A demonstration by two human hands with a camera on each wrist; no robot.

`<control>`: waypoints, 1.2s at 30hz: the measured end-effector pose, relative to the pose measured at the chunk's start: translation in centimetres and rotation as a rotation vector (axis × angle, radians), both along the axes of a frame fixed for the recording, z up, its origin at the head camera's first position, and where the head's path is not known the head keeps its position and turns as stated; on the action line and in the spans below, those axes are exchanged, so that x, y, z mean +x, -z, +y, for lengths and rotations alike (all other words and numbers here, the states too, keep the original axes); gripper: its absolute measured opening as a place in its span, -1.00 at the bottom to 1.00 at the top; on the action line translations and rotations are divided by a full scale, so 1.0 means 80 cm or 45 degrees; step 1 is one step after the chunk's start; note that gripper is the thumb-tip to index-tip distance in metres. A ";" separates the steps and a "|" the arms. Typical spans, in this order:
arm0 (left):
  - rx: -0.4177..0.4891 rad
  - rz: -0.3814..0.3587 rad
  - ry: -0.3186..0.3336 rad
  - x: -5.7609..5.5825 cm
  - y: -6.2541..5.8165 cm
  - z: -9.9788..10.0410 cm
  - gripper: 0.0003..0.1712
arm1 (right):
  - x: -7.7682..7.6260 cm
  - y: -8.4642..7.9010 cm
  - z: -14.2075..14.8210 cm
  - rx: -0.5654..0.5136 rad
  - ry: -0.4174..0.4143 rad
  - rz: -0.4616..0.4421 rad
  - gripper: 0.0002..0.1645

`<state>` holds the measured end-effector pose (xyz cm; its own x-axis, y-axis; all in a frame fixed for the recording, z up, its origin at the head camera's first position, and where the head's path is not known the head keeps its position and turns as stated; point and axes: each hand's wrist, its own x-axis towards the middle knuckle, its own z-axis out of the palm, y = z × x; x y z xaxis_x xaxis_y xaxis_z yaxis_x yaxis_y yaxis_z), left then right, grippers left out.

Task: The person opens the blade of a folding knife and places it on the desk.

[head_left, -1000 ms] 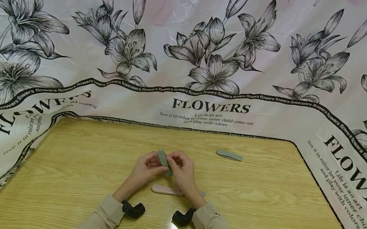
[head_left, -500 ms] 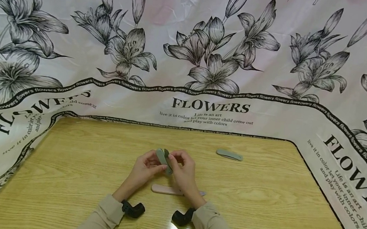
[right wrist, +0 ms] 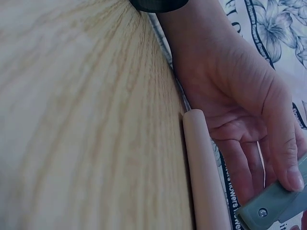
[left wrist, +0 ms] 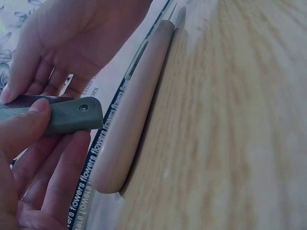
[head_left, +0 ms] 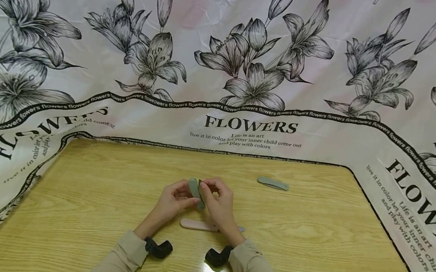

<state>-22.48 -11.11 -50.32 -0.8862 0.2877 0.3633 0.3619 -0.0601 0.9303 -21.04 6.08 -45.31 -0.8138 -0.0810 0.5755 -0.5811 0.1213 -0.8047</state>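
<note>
A green folding knife (head_left: pixel 195 189) is held up between both hands over the middle of the table. My left hand (head_left: pixel 170 199) grips its handle (left wrist: pixel 69 115), thumb on one side and fingers beneath. Thumb and fingers of my right hand (head_left: pixel 218 201) pinch at the blade, whose dark tip stands a little out from the handle. In the left wrist view, part of the blade (left wrist: pixel 36 100) shows along the handle's edge. A rivet (right wrist: pixel 262 212) marks the handle's end in the right wrist view. Below the hands lies a pink-handled tool (head_left: pixel 196 225) with a thin metal blade, partly hidden by my right wrist.
Another green folding knife (head_left: pixel 273 184), folded, lies farther back to the right on the wooden table (head_left: pixel 319 237). A white flower-printed cloth (head_left: pixel 250 133) with black borders rises behind the table and along both sides.
The blade has come partly out of the handle, its dark tip appearing between the handle and my right fingers. Both hands have shifted only slightly; the other things lie as before.
</note>
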 end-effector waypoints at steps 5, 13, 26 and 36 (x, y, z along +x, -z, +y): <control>-0.002 -0.003 -0.026 0.000 -0.001 0.002 -0.64 | -0.002 0.001 0.002 0.005 0.003 0.084 -0.95; 0.013 -0.015 -0.060 -0.001 0.000 0.006 -0.68 | -0.003 0.001 0.009 0.006 0.052 0.110 -0.98; 0.043 -0.108 -0.080 0.001 -0.007 0.007 -0.67 | 0.000 0.001 0.035 0.031 0.116 0.075 -0.95; 0.163 -0.094 0.021 0.001 -0.003 0.005 -0.66 | 0.009 0.007 0.058 0.047 0.084 0.094 -0.97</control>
<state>-22.39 -10.68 -50.09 -0.9073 0.2581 0.3319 0.2907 -0.1851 0.9387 -20.28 10.72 -45.90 -0.7737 -0.0511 0.6314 -0.6282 0.1902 -0.7544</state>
